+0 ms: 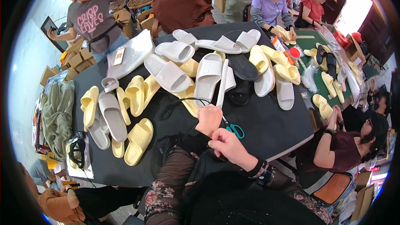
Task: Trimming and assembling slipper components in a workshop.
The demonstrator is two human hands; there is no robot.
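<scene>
Over the near middle of the black table, my left hand is closed, its fingers mostly turned away. A thin black cable loops on the tabletop just beyond it. My right hand is closed too, thumb and fingers drawn together beside the black cuff on my left wrist. Whatever its fingers pinch is hidden. Scissors with teal handles lie right of my left hand. Ahead are a grey slide sandal and a pale yellow slide sandal, among several others.
Black slides sit among the grey and yellow ones. A phone rests on clear plastic bags at the far left. People work around a green table at right; another person stands at the far left.
</scene>
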